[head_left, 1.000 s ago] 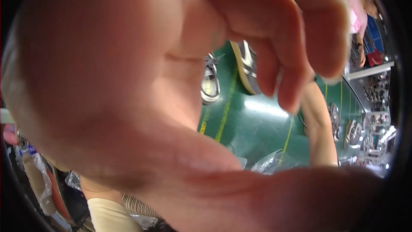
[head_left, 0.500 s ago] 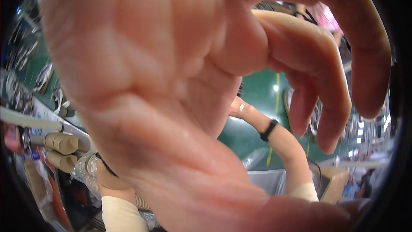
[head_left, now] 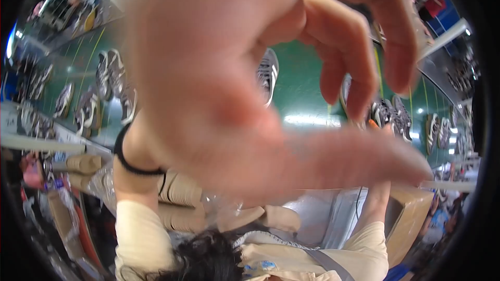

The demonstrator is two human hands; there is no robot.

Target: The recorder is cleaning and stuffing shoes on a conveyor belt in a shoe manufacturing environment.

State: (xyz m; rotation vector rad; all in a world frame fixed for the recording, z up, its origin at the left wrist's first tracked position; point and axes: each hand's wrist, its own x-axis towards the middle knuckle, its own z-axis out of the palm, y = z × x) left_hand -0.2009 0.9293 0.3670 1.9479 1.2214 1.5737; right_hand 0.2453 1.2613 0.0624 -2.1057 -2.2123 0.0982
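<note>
Here your hand [head_left: 234, 78] fills the lens, blurred, fingers [head_left: 344, 47] curled and holding nothing; which hand it is, you cannot tell. Behind it, sneakers [head_left: 268, 73] lie on the green worktop [head_left: 302, 99], apparently near a co-worker's arm [head_left: 133, 177].

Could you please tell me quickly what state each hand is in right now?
Hand at the lens: open, curled, empty; which side cannot be told.
Other hand: not in view.

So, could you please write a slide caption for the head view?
Blurred open left hand fills the lens; sneakers lie on a green surface behind.
</note>
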